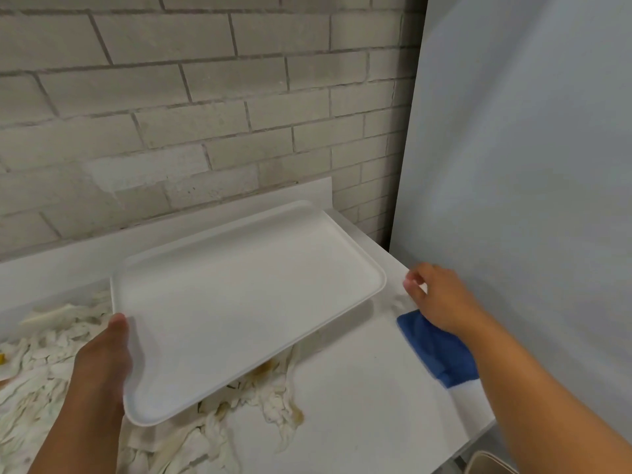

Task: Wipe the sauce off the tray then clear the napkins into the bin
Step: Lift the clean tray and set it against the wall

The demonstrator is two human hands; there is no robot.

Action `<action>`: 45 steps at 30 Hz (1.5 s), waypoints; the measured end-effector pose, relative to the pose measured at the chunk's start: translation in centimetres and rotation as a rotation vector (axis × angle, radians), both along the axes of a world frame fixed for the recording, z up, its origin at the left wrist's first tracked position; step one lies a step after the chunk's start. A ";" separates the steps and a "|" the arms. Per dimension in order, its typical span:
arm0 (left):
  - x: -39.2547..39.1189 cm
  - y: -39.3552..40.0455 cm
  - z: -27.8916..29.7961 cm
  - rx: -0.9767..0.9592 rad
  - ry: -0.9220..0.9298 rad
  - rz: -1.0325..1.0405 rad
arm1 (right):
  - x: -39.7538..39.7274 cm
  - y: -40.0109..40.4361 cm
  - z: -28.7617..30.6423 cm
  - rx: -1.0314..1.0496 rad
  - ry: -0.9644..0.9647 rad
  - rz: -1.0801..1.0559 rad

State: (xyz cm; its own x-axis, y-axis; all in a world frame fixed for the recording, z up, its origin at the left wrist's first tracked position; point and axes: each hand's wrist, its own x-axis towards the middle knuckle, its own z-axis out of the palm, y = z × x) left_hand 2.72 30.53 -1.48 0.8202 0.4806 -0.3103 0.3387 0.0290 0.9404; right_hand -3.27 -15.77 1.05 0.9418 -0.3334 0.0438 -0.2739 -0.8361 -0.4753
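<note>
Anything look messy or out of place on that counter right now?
Yes. Crumpled, sauce-stained napkins are heaped across the counter's left side and under the tray, which the left hand holds tilted above them. Yellowish smears stain the counter near the tray's front edge.

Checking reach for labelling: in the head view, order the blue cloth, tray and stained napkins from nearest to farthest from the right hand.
From the right hand:
1. Blue cloth, directly beneath it.
2. Tray, to its left.
3. Stained napkins, far left.

Plain white rectangular plastic tray, crumpled white paper napkins stained yellow-brown, solid blue folded cloth, pale grey brick wall.
</note>
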 end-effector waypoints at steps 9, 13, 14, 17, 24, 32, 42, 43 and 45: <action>-0.6 -0.2 0.3 0.009 0.036 0.000 | 5.8 6.2 0.1 1.072 0.005 -0.020; -0.7 -1.0 1.8 -0.016 0.035 0.021 | 6.9 6.5 -0.5 0.922 0.024 -0.070; -0.6 -1.7 2.4 -0.021 0.028 0.017 | 7.2 6.1 -0.4 0.899 0.014 -0.080; 0.7 -4.7 3.2 -0.091 -0.025 -0.038 | 8.1 4.1 0.5 0.838 -0.019 -0.115; 4.2 -14.9 3.2 -0.427 0.012 -0.283 | 9.3 -5.8 5.0 0.670 -0.181 -0.243; 8.5 -24.0 2.6 -0.417 0.033 -0.488 | 10.4 -14.0 7.3 0.597 -0.264 -0.365; 13.3 -25.4 -0.4 -0.229 -0.079 -0.519 | 14.4 -15.9 4.5 0.625 -0.240 -0.406; 13.6 -25.3 -0.7 -0.229 -0.087 -0.496 | 14.9 -15.7 4.3 0.628 -0.240 -0.396; 14.4 -24.8 -1.5 -0.220 -0.097 -0.458 | 16.0 -15.3 3.7 0.624 -0.231 -0.373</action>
State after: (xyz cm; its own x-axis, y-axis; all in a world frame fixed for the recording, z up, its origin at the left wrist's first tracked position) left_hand 17.10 5.71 -3.01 0.9612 -0.0025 -0.2757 0.2746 0.0987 0.9565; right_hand 12.70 -31.04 4.77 0.7518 -0.6552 -0.0749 -0.3215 -0.2650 -0.9091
